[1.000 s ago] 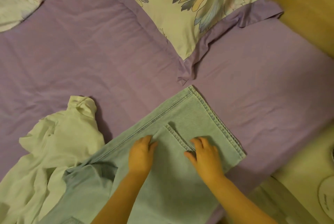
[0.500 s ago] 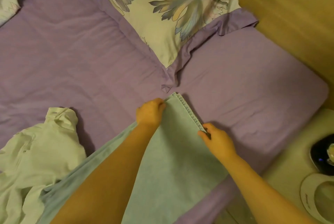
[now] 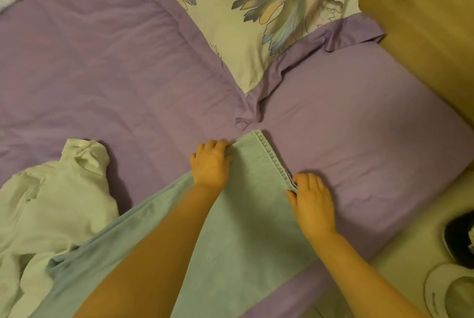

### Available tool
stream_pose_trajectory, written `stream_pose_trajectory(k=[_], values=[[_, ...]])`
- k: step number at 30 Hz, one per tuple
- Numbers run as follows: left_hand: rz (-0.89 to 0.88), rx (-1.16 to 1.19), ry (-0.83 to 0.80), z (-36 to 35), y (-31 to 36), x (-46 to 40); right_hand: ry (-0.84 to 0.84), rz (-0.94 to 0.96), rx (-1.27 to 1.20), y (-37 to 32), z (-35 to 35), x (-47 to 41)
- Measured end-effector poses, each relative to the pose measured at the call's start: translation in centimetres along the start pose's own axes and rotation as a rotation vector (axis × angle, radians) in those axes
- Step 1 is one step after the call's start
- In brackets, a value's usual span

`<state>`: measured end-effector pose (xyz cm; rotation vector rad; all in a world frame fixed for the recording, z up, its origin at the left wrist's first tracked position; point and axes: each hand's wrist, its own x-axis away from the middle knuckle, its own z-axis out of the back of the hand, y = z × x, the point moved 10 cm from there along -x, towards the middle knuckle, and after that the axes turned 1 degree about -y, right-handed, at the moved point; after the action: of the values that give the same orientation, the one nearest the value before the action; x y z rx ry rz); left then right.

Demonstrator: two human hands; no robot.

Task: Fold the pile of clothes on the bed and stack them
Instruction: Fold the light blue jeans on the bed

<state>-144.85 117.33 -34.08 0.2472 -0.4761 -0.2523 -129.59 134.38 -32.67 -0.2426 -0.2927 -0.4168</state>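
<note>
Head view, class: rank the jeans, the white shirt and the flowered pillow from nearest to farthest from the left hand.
1. Jeans: right under the left hand, which grips their far edge.
2. White shirt: crumpled on the purple bedsheet, off to the left.
3. Flowered pillow: farthest, up at the head of the bed, to the right.

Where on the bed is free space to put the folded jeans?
Bare purple sheet lies beyond the white shirt, left of the floral pillow. Another free patch is right of the jeans, below the pillow. The near left is crowded: shirt and jeans, which left hand and right hand hold.
</note>
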Motion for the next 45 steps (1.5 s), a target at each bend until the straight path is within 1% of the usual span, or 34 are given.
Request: stream_pose_trajectory(k=[2, 4, 6, 7, 10, 12, 15, 17, 20, 22, 24, 25, 26, 27, 29, 30, 33, 36, 37, 38, 39, 40, 42, 43, 45], values=[[-0.016, -0.006, 0.086, 0.9, -0.5, 1.6, 0.076, 0.144, 0.081, -2.5, 0.9, 0.3], [0.004, 0.009, 0.167, 1.8, -2.1, 4.1, 0.06, 0.292, 0.094, -5.8, 0.6, 0.5], [0.039, 0.023, 0.206, 2.4, -4.6, 7.0, -0.004, 0.41, 0.085, -9.5, -0.7, 0.9], [0.05, 0.022, 0.219, 2.6, -5.9, 8.6, -0.067, 0.468, 0.104, -11.6, -1.5, 1.2], [0.1, 0.055, 0.26, 2.9, -10.3, 13.3, -0.178, 0.643, 0.215, -17.4, -4.4, 2.7], [0.174, 0.033, 0.272, 3.1, -13.9, 16.1, -0.224, 0.654, 0.276, -20.1, -5.7, 3.0], [0.32, -0.019, 0.3, 4.1, -20.0, 19.4, -0.312, 0.618, 0.277, -22.7, -8.4, 3.0], [0.408, -0.013, 0.348, 5.2, -23.8, 21.3, -0.315, 0.662, 0.269, -25.1, -9.5, 3.4], [0.513, 0.07, 0.413, 6.7, -28.3, 23.0, -0.361, 0.792, 0.257, -30.4, -10.2, 5.8], [0.614, 0.144, 0.472, 7.3, -31.0, 23.7, -0.353, 0.847, 0.214, -33.4, -10.2, 7.2], [0.701, 0.289, 0.441, 7.0, -33.5, 23.9, -0.296, 0.847, 0.155, -36.1, -9.4, 8.1], [0.707, 0.355, 0.41, 6.7, -34.5, 23.9, -0.267, 0.836, 0.128, -37.0, -9.0, 8.5], [0.685, 0.36, 0.375, 6.5, -35.0, 23.8, -0.229, 0.834, 0.127, -37.8, -8.5, 8.9], [0.649, 0.299, 0.358, 6.8, -35.2, 23.6, -0.17, 0.843, 0.147, -38.5, -8.0, 9.4], [0.574, 0.215, 0.38, 7.6, -35.3, 23.7, -0.086, 0.881, 0.145, -39.5, -7.3, 10.9], [0.553, 0.284, 0.404, 7.8, -35.6, 23.8, -0.07, 0.925, 0.138, -40.0, -7.4, 12.1], [0.584, 0.63, 0.394, 6.7, -36.8, 22.9, -0.098, 1.068, 0.172, -41.7, -9.0, 15.4], [0.59, 0.778, 0.3, 5.8, -37.3, 21.5, -0.165, 0.985, 0.239, -43.7, -10.9, 15.4], [0.576, 0.811, 0.278, 5.7, -37.2, 21.5, -0.208, 0.947, 0.261, -44.3, -11.9, 15.0], [0.558, 0.82, 0.27, 5.6, -37.3, 21.9, -0.297, 0.903, 0.299, -44.6, -13.4, 14.7], [0.547, 0.797, 0.277, 5.6, -37.6, 22.8, -0.39, 0.848, 0.345, -44.6, -14.9, 14.3], [0.547, 0.736, 0.301, 5.6, -38.2, 24.2, -0.436, 0.809, 0.387, -44.6, -15.8, 14.2], [0.579, 0.531, 0.321, 5.5, -40.3, 27.6, -0.446, 0.775, 0.443, -44.8, -16.5, 14.2], [0.603, 0.406, 0.297, 5.2, -41.6, 29.4, -0.439, 0.766, 0.454, -44.8, -16.5, 14.5], [0.657, 0.192, 0.19, 4.3, -44.6, 32.8, -0.398, 0.749, 0.453, -44.8, -16.0, 15.2]])
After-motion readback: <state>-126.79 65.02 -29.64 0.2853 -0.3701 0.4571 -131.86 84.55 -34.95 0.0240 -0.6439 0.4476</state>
